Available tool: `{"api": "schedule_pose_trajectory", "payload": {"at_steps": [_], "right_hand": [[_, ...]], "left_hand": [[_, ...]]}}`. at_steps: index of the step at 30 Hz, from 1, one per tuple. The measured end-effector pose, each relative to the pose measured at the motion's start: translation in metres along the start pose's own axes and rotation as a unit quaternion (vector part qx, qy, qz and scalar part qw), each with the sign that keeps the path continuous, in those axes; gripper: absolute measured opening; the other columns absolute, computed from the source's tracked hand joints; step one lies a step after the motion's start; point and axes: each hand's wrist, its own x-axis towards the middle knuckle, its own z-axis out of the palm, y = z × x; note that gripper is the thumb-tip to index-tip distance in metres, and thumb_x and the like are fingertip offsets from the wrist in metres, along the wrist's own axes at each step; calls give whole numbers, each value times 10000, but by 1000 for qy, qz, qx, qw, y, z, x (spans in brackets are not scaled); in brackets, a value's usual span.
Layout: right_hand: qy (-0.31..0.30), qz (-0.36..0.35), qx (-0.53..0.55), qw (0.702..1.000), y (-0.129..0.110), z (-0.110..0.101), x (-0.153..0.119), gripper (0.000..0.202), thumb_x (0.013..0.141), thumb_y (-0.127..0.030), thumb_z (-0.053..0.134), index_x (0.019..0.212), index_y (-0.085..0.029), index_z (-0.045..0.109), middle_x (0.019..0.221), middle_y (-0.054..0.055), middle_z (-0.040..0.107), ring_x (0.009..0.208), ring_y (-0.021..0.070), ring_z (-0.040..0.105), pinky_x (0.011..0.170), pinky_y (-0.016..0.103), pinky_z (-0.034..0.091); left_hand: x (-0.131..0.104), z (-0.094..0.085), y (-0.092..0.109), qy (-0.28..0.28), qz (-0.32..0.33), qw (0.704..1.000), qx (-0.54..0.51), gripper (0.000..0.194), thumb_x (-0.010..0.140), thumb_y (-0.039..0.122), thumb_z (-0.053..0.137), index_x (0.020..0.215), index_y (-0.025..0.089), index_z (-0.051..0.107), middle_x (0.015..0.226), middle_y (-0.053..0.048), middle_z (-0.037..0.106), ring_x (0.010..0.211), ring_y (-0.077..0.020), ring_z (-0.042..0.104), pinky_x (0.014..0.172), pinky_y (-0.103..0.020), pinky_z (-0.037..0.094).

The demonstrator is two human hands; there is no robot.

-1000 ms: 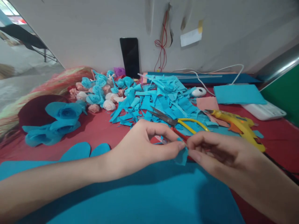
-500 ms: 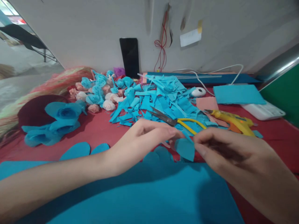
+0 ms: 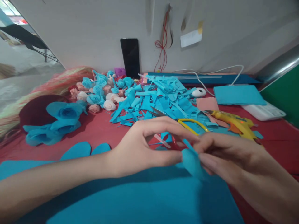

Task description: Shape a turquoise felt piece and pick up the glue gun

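2 hands, left hand [image 3: 140, 149] and right hand [image 3: 231, 155], pinch 1 small blue petal [image 3: 192, 161] between them, above a blue sheet [image 3: 140, 199]; scissors [image 3: 187, 123] lie just beyond.

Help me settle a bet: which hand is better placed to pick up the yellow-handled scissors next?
Probably the right hand: the scissors lie just beyond its fingers, handles nearest. Both hands now pinch the blue petal piece, so one must let go first.

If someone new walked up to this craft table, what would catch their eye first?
Front and centre, the left hand and right hand pinch a small blue petal piece over a large blue sheet. Behind them lies a heap of blue scraps, with blue and pale rosettes to its left and a yellow glue gun to its right.
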Motion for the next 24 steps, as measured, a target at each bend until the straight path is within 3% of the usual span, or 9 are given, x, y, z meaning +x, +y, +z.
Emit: {"api": "schedule_pose_trajectory", "payload": {"at_steps": [5,10,19,24], "right_hand": [[-27,17,10,999,4,4,-3,105,578,-317,503,516,-238,535,469,-39,453,427,89,393,386,180,299],[-20,1,10,1000,5,4,-5,90,578,-278,509,500,-242,533,463,-62,429,420,65,368,400,152,316],[-21,12,6,1000,3,6,-8,108,598,-279,532,494,-250,536,457,-64,433,420,68,389,409,150,330],[-65,22,18,997,8,2,-4,86,594,-286,545,514,-255,548,470,-49,439,412,83,348,370,171,264]], "left_hand": [[3,-4,-1,-36,154,984,77,134,681,87,650,814,98,648,815,-57,661,790,-107,598,832,-200,451],[8,-10,2,-64,230,959,150,16,712,102,621,701,96,630,715,-72,665,675,-125,604,847,-291,427],[5,-13,8,-77,248,949,181,152,789,212,545,665,148,605,723,-76,683,721,-153,628,897,-323,411],[1,-13,11,-76,229,944,226,113,785,124,541,699,176,594,821,-21,691,795,-122,629,944,-269,391]]}}
